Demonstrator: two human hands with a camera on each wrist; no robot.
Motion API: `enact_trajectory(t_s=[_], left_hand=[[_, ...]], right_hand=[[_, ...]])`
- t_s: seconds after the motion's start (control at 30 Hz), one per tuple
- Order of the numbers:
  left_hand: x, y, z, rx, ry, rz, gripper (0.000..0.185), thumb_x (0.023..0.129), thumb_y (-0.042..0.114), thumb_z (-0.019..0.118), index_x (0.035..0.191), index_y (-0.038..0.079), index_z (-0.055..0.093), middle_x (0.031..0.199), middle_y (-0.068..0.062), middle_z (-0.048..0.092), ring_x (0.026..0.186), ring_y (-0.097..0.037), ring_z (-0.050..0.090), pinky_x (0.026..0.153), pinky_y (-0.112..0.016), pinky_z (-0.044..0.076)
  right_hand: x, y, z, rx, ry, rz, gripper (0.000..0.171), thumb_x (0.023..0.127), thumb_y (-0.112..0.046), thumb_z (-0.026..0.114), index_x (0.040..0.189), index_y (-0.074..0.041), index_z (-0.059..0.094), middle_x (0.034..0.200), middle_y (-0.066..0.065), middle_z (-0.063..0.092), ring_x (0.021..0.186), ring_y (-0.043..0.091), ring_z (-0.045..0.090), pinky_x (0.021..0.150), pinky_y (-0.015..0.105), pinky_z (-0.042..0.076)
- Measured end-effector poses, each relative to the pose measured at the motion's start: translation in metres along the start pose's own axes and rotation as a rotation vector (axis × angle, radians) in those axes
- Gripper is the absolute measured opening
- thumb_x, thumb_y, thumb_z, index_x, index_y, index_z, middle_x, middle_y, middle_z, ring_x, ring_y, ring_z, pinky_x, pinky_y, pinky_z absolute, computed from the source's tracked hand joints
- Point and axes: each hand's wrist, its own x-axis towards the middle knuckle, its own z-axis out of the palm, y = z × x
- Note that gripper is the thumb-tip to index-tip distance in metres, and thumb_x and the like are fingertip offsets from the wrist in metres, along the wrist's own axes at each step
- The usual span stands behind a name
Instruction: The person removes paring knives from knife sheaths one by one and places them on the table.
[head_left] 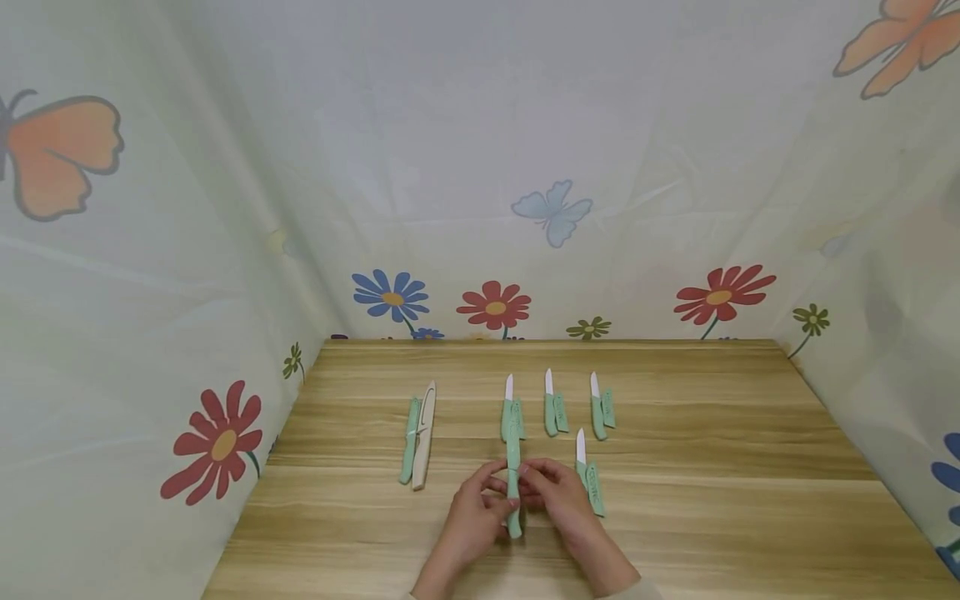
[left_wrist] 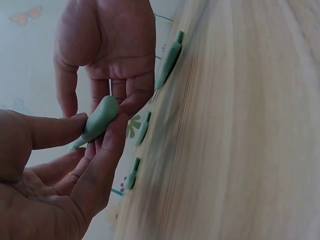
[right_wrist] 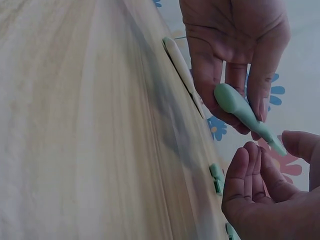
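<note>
A green-handled paring knife in a green sheath points away from me, raised over the table. My left hand pinches its handle between thumb and fingers. Beside the sheath is my right hand, its thumb and fingers parted around the sheath's near end with a gap between them. Close by on the right lies an unsheathed green knife with a white blade, its loose sheath alongside.
Farther back lie three more white-bladed green knives, the left one, middle one and right one, each next to a loose sheath. At left, a green sheathed knife lies against a larger beige knife. Flowered curtains surround the wooden table.
</note>
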Motion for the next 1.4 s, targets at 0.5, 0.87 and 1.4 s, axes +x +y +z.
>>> enact_trajectory(t_s=[0.5,0.87,1.4], left_hand=[[-0.009,-0.001,0.023,-0.009,-0.074,-0.021,0.046,0.090,-0.001,0.075,0.133,0.008,0.060,0.107,-0.007,0.063,0.083,-0.016,0.067,0.058,-0.033,0.062],[-0.006,-0.007,0.027,0.004,-0.114,-0.022,0.025,0.096,0.011,0.073,0.119,0.002,0.069,0.096,-0.003,0.065,0.076,-0.012,0.067,0.058,-0.029,0.062],[-0.009,-0.008,0.030,-0.010,-0.124,-0.054,0.022,0.096,0.009,0.073,0.116,0.002,0.068,0.097,-0.005,0.065,0.074,-0.014,0.068,0.058,-0.032,0.062]], right_hand=[[0.005,-0.002,-0.021,-0.021,0.074,0.001,0.029,0.095,-0.012,0.074,0.115,0.009,0.071,0.091,0.005,0.074,0.079,0.016,0.068,0.073,0.027,0.060],[0.006,-0.001,-0.027,0.027,0.072,0.029,0.025,0.095,-0.007,0.073,0.113,0.010,0.069,0.086,0.004,0.075,0.074,0.015,0.067,0.071,0.028,0.060],[0.005,-0.002,-0.027,0.030,0.083,0.026,0.022,0.092,-0.004,0.074,0.109,0.009,0.069,0.086,0.004,0.076,0.074,0.012,0.067,0.071,0.027,0.059]])
